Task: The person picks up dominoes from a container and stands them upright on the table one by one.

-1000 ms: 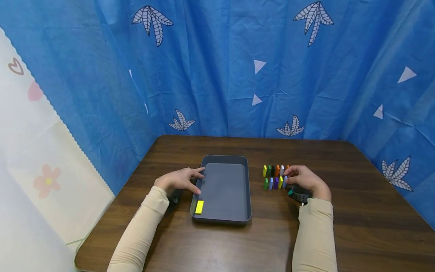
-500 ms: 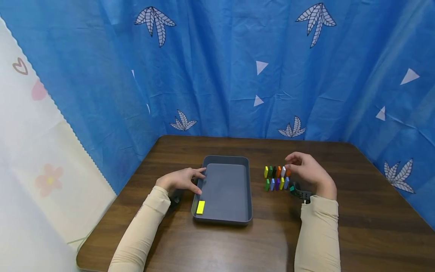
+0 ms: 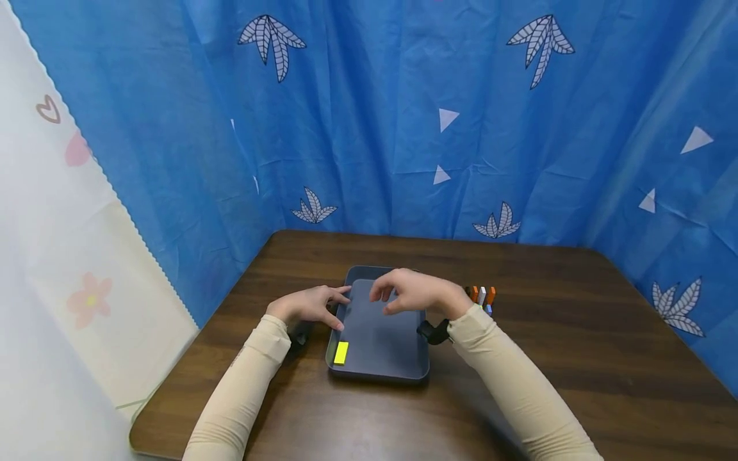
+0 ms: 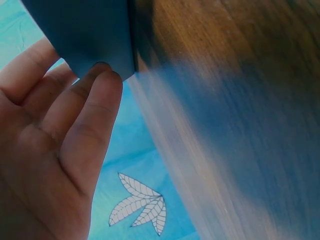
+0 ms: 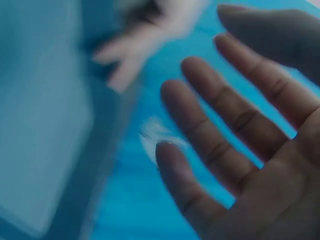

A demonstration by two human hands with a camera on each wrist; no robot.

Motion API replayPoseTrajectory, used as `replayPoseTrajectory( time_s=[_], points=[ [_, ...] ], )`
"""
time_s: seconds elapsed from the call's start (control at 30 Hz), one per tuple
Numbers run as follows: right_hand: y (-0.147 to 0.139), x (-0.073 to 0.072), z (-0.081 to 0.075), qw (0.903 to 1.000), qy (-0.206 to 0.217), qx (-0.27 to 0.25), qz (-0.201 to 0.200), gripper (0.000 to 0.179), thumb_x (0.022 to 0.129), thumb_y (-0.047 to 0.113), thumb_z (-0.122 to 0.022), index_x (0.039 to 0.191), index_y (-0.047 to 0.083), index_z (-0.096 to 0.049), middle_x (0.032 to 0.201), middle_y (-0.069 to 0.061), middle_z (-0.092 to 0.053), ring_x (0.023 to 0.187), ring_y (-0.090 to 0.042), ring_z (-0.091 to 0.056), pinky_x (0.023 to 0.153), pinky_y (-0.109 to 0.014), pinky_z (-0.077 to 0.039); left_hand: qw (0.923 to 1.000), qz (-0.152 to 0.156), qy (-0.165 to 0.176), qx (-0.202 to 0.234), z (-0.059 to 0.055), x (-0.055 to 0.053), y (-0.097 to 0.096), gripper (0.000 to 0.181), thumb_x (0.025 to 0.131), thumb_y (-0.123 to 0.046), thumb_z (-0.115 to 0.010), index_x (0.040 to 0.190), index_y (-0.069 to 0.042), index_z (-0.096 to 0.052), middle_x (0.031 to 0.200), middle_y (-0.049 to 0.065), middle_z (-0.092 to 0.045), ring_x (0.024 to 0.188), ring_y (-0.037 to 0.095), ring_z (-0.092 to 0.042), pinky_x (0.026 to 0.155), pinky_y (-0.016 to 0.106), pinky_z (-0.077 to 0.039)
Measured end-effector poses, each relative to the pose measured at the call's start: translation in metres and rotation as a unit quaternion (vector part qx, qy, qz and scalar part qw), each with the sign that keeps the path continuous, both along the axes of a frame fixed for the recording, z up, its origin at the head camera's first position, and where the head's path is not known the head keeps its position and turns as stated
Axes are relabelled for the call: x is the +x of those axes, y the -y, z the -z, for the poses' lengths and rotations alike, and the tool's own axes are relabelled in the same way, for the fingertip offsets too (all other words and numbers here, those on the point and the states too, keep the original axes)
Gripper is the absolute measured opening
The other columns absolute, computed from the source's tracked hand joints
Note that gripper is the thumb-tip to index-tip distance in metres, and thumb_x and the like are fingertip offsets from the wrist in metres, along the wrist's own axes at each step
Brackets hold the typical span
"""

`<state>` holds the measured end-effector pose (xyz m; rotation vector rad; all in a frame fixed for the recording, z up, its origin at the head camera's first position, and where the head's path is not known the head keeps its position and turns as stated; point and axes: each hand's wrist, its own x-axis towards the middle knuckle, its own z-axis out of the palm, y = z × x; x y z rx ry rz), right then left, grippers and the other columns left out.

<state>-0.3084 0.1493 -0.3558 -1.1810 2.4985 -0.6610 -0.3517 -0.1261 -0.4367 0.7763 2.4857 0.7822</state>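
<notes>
My left hand (image 3: 308, 306) rests at the left rim of a shallow dark grey tray (image 3: 380, 342), its fingers and thumb spread apart along the edge. In the left wrist view, those fingertips meet the end of the tray wall (image 4: 95, 35). Flat in the tray's near left corner lies a yellow block (image 3: 341, 353). Over the tray's far right part is my right hand (image 3: 419, 291), fingers loosely bent. The right wrist view shows that hand (image 5: 250, 150) with thumb and fingers apart and nothing between them.
Small upright blocks, among them a white one (image 3: 482, 295) and an orange one (image 3: 491, 295), stand right of the tray; my right wrist and sleeve hide the others. A brown wooden table (image 3: 576, 320) carries everything. A blue curtain (image 3: 369, 128) hangs behind it.
My right hand has left the blocks on the right and swung left over the tray. The left hand stays at the rim, and the yellow block keeps its corner.
</notes>
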Motion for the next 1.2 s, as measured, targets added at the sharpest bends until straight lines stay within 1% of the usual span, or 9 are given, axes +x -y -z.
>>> replayPoseTrajectory(
  time_s=[0.13,0.2,0.33,0.53,0.63,0.83,0.93,1.03,1.2],
  points=[
    [0.025,-0.008,0.024,0.9945,0.080,0.040,-0.055,0.033,0.091,0.000,-0.067,0.123,0.008,-0.067,0.128,-0.006,-0.065,0.117,-0.029,-0.062,0.088,-0.028,-0.057,0.9999,0.010,-0.004,-0.002,-0.001,0.000,0.000,0.069,0.084,-0.033,-0.082,0.143,-0.008,-0.056,0.168,0.004,-0.024,0.154,0.033,-0.022,0.119,0.055,-0.032],
    [0.034,-0.011,0.034,0.9903,0.111,0.051,-0.066,0.037,0.091,-0.001,-0.068,0.127,0.008,-0.065,0.132,-0.005,-0.063,0.120,-0.029,-0.060,0.086,-0.025,-0.057,0.9999,0.013,-0.009,-0.005,-0.002,0.000,0.000,0.070,0.083,-0.035,-0.082,0.143,-0.008,-0.056,0.167,0.004,-0.024,0.154,0.033,-0.022,0.118,0.056,-0.034],
    [0.046,-0.014,0.050,0.9862,0.138,0.060,-0.068,0.043,0.089,0.001,-0.072,0.129,0.014,-0.064,0.135,0.002,-0.060,0.125,-0.023,-0.057,0.091,-0.024,-0.055,0.9995,0.021,-0.022,-0.008,-0.003,-0.002,0.001,0.072,0.082,-0.040,-0.082,0.141,-0.008,-0.058,0.167,0.005,-0.025,0.153,0.035,-0.024,0.117,0.057,-0.034],
    [0.054,-0.016,0.063,0.9826,0.156,0.072,-0.071,0.049,0.088,0.002,-0.073,0.132,0.022,-0.063,0.141,0.006,-0.056,0.132,-0.017,-0.051,0.110,-0.035,-0.046,0.9993,0.033,-0.015,-0.003,-0.002,-0.002,0.002,0.072,0.083,-0.038,-0.082,0.142,-0.006,-0.057,0.167,0.008,-0.024,0.153,0.036,-0.023,0.118,0.057,-0.033],
    [0.056,-0.018,0.066,0.9810,0.160,0.073,-0.081,0.053,0.089,0.002,-0.072,0.136,0.023,-0.060,0.147,0.005,-0.052,0.136,-0.016,-0.049,0.113,-0.036,-0.043,0.9996,0.028,-0.004,0.009,-0.001,-0.002,0.004,0.069,0.084,-0.036,-0.081,0.141,-0.007,-0.057,0.167,0.007,-0.025,0.153,0.035,-0.025,0.117,0.055,-0.036],
    [0.060,-0.021,0.066,0.9779,0.162,0.099,-0.089,0.057,0.091,0.001,-0.069,0.142,0.025,-0.056,0.152,0.005,-0.048,0.138,-0.015,-0.048,0.112,-0.032,-0.043,0.9987,0.038,0.015,0.032,-0.004,-0.003,0.010,0.064,0.088,-0.027,-0.077,0.144,-0.005,-0.054,0.167,0.010,-0.023,0.144,0.038,-0.042,0.111,0.049,-0.045],
    [0.062,-0.022,0.067,0.9780,0.157,0.107,-0.087,0.057,0.092,0.002,-0.068,0.142,0.026,-0.056,0.150,0.005,-0.050,0.136,-0.014,-0.049,0.111,-0.032,-0.044,0.9975,0.045,0.033,0.043,-0.006,-0.002,0.012,0.064,0.087,-0.017,-0.075,0.145,-0.003,-0.051,0.168,0.011,-0.021,0.144,0.038,-0.042,0.112,0.049,-0.044],
    [0.063,-0.023,0.070,0.9779,0.159,0.107,-0.086,0.054,0.093,0.002,-0.067,0.141,0.026,-0.057,0.147,0.005,-0.053,0.132,-0.011,-0.051,0.109,-0.031,-0.044,0.9964,0.050,0.049,0.049,-0.007,-0.003,0.012,0.068,0.086,-0.012,-0.076,0.147,-0.002,-0.049,0.168,0.011,-0.019,0.145,0.038,-0.039,0.113,0.048,-0.043],
    [0.065,-0.022,0.075,0.9757,0.169,0.107,-0.089,0.050,0.094,0.006,-0.067,0.139,0.026,-0.059,0.131,0.003,-0.059,0.113,-0.009,-0.055,0.097,-0.026,-0.047,0.9955,0.057,0.056,0.050,-0.007,-0.003,0.013,0.071,0.086,-0.012,-0.078,0.148,0.001,-0.046,0.168,0.015,-0.017,0.145,0.039,-0.038,0.112,0.048,-0.043]
  ],
)
